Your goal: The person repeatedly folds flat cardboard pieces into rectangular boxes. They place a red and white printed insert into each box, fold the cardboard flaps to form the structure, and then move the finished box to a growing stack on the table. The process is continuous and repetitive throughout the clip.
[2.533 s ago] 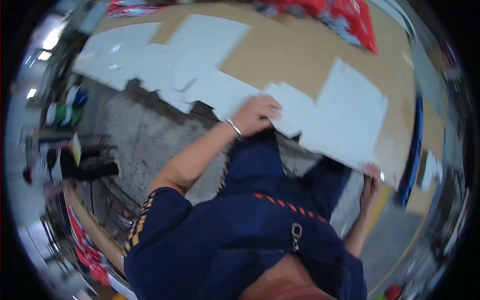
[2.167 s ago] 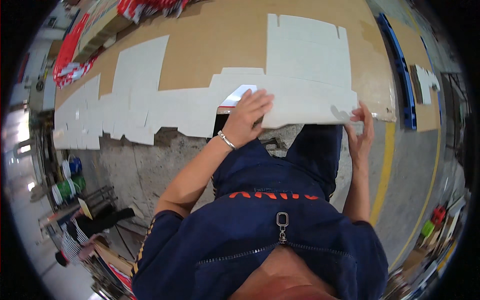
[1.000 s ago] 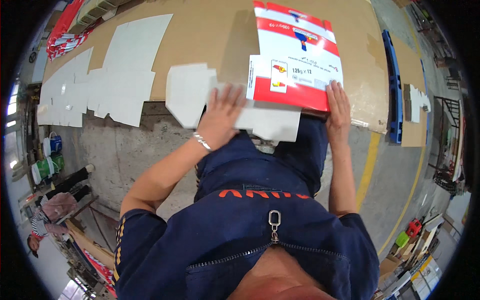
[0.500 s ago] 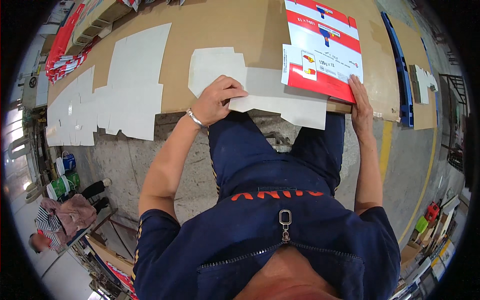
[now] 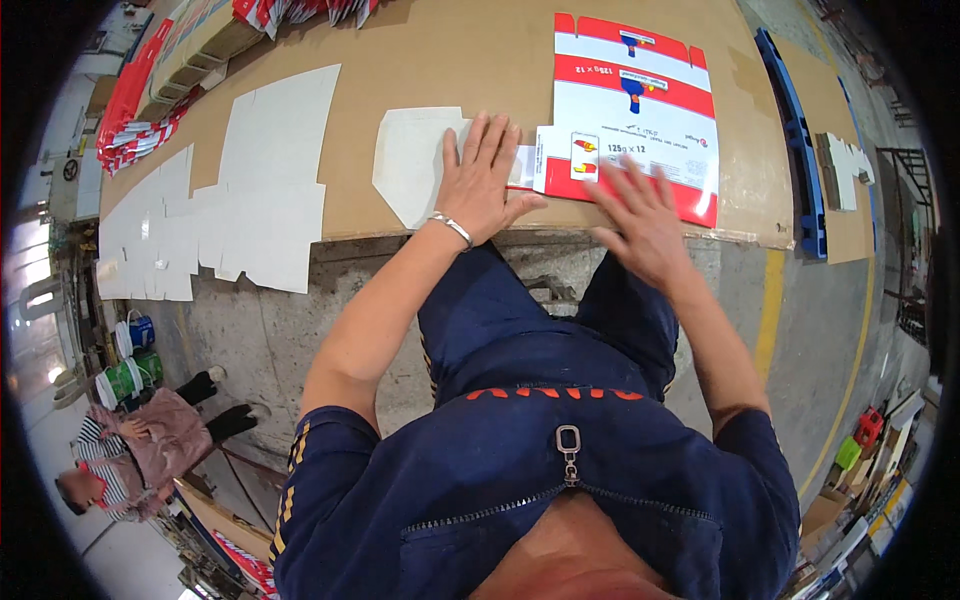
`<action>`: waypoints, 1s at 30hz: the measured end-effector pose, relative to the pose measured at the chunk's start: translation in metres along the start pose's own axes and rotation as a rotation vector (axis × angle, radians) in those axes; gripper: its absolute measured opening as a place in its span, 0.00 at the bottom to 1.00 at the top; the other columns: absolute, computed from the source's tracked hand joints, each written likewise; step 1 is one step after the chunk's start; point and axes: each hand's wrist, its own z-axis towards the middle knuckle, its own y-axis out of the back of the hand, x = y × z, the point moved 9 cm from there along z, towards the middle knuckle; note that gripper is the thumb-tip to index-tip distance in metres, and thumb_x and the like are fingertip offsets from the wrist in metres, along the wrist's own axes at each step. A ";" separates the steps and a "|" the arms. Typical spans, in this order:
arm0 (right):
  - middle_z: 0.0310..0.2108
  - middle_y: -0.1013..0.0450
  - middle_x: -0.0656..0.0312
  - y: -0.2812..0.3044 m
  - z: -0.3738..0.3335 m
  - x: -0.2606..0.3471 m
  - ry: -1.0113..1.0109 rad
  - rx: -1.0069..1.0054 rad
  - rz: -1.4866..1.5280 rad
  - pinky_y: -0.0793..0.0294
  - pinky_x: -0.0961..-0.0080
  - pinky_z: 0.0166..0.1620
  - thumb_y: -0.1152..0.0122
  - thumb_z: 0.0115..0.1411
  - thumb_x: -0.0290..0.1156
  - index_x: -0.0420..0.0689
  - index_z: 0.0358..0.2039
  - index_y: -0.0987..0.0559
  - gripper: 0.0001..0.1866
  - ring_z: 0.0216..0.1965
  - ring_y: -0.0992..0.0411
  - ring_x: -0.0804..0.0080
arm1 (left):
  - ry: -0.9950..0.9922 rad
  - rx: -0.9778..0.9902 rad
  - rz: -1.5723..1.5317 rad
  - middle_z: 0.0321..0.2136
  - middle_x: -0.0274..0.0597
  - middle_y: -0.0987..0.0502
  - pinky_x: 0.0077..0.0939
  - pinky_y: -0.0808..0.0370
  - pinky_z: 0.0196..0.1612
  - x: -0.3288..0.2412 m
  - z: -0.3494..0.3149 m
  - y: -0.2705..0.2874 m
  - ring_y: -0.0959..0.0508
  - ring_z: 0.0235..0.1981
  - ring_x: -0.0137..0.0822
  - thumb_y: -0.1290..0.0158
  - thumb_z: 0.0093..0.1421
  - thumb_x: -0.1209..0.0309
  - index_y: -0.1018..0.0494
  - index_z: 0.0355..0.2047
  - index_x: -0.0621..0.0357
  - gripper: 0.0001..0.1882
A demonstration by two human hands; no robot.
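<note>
A flat red-and-white printed carton blank (image 5: 635, 115) lies on the brown cardboard-covered table in front of me. Its plain white part (image 5: 408, 165) reaches out to the left. My left hand (image 5: 480, 185) presses down there with the palm flat and the fingers apart, hiding some of the fold beneath. Between my hands a narrow printed strip (image 5: 522, 180) shows, folded over onto the blank. My right hand (image 5: 640, 215) is spread over the printed panel's lower edge, a little blurred; whether it touches the panel I cannot tell.
Two white flat card pieces (image 5: 265, 180) lie at the left. Stacked red-and-white folded cartons (image 5: 145, 105) stand at the far left, with more at the top. A blue pallet (image 5: 795, 145) is beyond the table's right side. Another person (image 5: 150, 440) sits at lower left.
The front white flap has been folded over and lies down. My left hand has moved right and opened out flat. My right hand has left the panel's right edge and moved left.
</note>
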 end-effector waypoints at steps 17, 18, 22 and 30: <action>0.68 0.45 0.67 -0.001 -0.007 0.026 0.005 0.015 0.049 0.59 0.47 0.70 0.34 0.52 0.47 0.61 0.65 0.38 0.40 0.70 0.51 0.63 | 0.607 -0.611 -1.100 0.69 0.56 0.58 0.38 0.46 0.68 0.111 -0.085 0.030 0.47 0.68 0.45 0.33 0.50 0.75 0.75 0.69 0.57 0.64; 0.68 0.45 0.67 -0.003 -0.007 0.026 0.005 0.016 0.057 0.60 0.47 0.70 0.34 0.53 0.47 0.61 0.65 0.38 0.40 0.70 0.52 0.63 | 0.688 -0.721 -1.273 0.69 0.56 0.60 0.39 0.46 0.68 0.115 -0.090 0.008 0.48 0.67 0.45 0.33 0.50 0.75 0.78 0.69 0.57 0.66; 0.68 0.45 0.67 -0.003 -0.007 0.025 0.003 0.024 0.068 0.60 0.47 0.70 0.37 0.55 0.43 0.60 0.66 0.38 0.37 0.70 0.52 0.63 | 0.798 -0.678 -1.373 0.54 0.51 0.31 0.37 0.33 0.57 0.084 -0.060 -0.023 0.29 0.50 0.38 0.42 0.60 0.75 0.36 0.53 0.66 0.23; 0.69 0.47 0.68 0.025 -0.002 0.011 0.124 0.054 -0.052 0.54 0.42 0.68 0.51 0.58 0.22 0.58 0.68 0.42 0.37 0.70 0.50 0.62 | -0.076 -0.347 -0.410 0.64 0.59 0.40 0.45 0.42 0.64 0.008 -0.013 0.036 0.40 0.66 0.51 0.56 0.61 0.81 0.45 0.65 0.66 0.31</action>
